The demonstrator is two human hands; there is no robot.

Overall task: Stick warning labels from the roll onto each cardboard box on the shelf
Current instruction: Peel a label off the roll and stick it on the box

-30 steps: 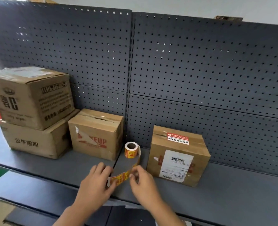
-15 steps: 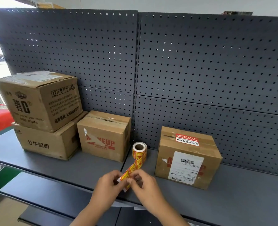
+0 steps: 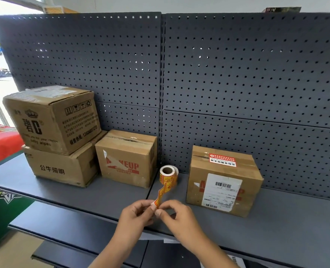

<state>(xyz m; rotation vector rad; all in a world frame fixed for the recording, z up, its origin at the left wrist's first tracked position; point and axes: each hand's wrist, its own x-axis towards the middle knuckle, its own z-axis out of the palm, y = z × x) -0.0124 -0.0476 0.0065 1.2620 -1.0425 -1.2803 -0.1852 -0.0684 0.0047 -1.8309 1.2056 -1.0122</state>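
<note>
A person's left hand point(image 3: 135, 213) and right hand point(image 3: 177, 215) meet at the front edge of a dark grey shelf point(image 3: 102, 196), both pinching the free end of a yellow-and-red label strip point(image 3: 162, 191) between thumb and fingertips, the other fingers curled in; the strip runs up and away from the hands to the label roll point(image 3: 168, 174), which stands on the shelf just beyond them, its cardboard core facing the camera; the roll sits between two cardboard boxes, apart from both. To its right, the box with the shipping label point(image 3: 224, 182) carries a red warning label point(image 3: 222, 160) on its top face; whether its white shipping label point(image 3: 221, 192) hides other print cannot be told. To the roll's left stands the MAKEUP box point(image 3: 127, 159), its top showing no red label; beside that box, further left, the baby wipes box point(image 3: 51, 118) rests tilted on a flatter box with black Chinese lettering point(image 3: 61, 167). A perforated grey back panel point(image 3: 237, 74) rises behind all four boxes; the hands touch none of them.
</note>
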